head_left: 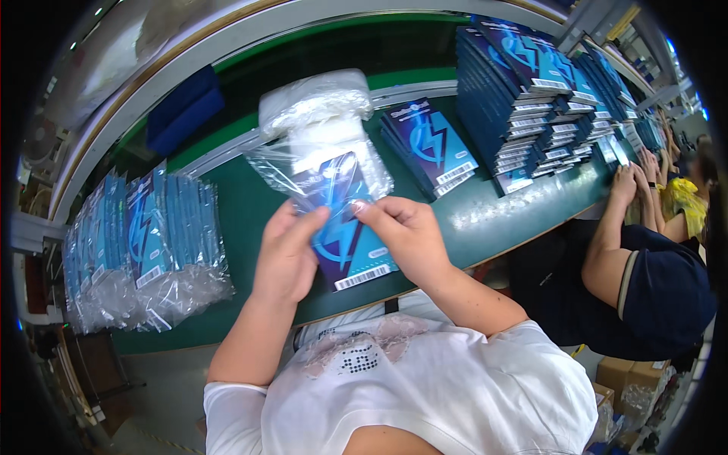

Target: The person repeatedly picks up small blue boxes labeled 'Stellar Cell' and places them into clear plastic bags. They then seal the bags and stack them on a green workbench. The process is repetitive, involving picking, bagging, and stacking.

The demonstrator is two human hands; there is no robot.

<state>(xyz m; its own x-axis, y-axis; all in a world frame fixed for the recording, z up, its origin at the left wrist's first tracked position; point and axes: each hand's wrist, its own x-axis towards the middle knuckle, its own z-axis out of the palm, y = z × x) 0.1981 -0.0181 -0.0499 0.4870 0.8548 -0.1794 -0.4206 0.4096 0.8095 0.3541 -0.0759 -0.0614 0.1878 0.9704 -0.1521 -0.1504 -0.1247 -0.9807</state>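
Note:
Between my two hands is a flat blue box [341, 262] with a lightning-bolt design and a barcode strip along its near edge. Its far end sits inside the mouth of a clear plastic bag [284, 173]. My left hand [292, 243] grips the box's left side, thumb on top. On the other side my right hand [406, 231] pinches the bag's edge over the box with thumb and forefinger. Just beyond lies a thick stack of clear bags [315, 102]. A short pile of the same boxes [428, 148] rests to the right of the bags.
Bagged boxes [148, 235] stand in rows on the green table [250, 292] at left. Tall stacks of unbagged boxes [523, 98] rise at the back right. A dark blue bin [184, 110] sits behind. A co-worker's arm [610, 212] reaches to the table at far right.

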